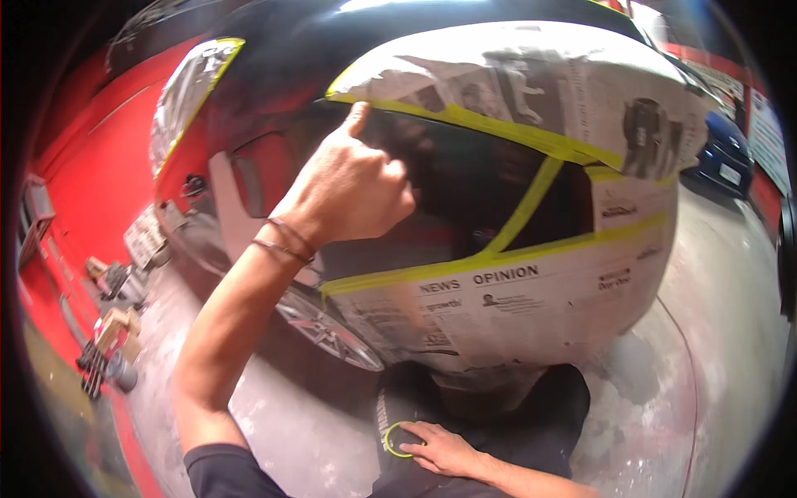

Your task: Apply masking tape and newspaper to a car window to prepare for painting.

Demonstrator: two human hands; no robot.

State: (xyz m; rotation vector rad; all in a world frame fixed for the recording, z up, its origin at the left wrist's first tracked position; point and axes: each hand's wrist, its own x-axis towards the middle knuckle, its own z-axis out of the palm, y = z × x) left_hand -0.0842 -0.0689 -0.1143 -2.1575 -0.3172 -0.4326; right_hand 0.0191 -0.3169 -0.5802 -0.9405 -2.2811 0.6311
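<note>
My left hand (353, 178) is raised at the dark side window (398, 207) of a car, its fingers curled in and its thumb stretched upward. The thumb tip touches or nearly touches the yellow masking tape (465, 116) along the window's upper edge. Nothing shows in the curled fingers, whose inner side faces away. Down on my thigh, my right hand (448, 452) grips a roll of yellow masking tape (388, 438), fingers laid over the ring. Newspaper (531, 75) covers the roof area above the window, and more newspaper (515, 311) hangs below it, both edged with tape.
A spoked wheel (332, 332) sits low beside my legs. Boxes (116, 328), a bucket (122, 373) and other clutter stand along the red wall (91, 158) at left. A thin hose or cord (687, 357) crosses the grey floor at right. A blue car (724, 158) stands behind.
</note>
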